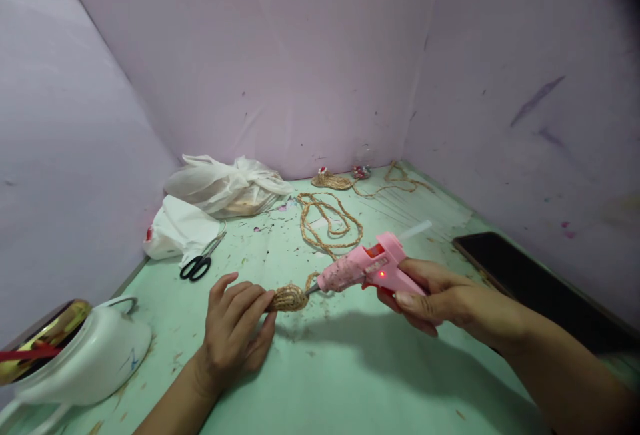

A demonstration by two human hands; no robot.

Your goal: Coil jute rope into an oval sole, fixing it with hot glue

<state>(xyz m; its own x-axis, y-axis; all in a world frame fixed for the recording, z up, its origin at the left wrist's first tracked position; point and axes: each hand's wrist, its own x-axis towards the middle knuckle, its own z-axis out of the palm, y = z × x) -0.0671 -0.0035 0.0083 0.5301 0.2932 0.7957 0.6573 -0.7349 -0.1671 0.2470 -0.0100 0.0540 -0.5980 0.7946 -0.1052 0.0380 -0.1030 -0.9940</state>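
Fingers (250, 298) of the left hand (235, 328) lie close together, curled over the near-left edge of a small jute coil (289, 298), pinning it flat. The coil sits just short of the middle of the green table (350, 368). The right hand (430, 292) comes in from three o'clock, its fingers wrapped around the grip of a pink glue gun (367, 267). The gun's lamp glows red and its metal tip touches the coil's right edge.

To my eye, this glue work goes best with a thin bead laid right at the seam. The holding fingertips should stay on the nine o'clock side, away from the hot tip.

From the coil, loose jute cord (327, 222) loops at twelve o'clock, and two small finished pieces (330, 180) lie beyond it by the wall. Black scissors (199, 263) lie at ten o'clock, with white plastic bags (225, 185) behind them. A dark flat screen (530, 282) lies at three o'clock, a white vessel (85, 355) at eight. The table is flecked with scraps. Scuffed lilac walls (300, 55) close in on three sides.
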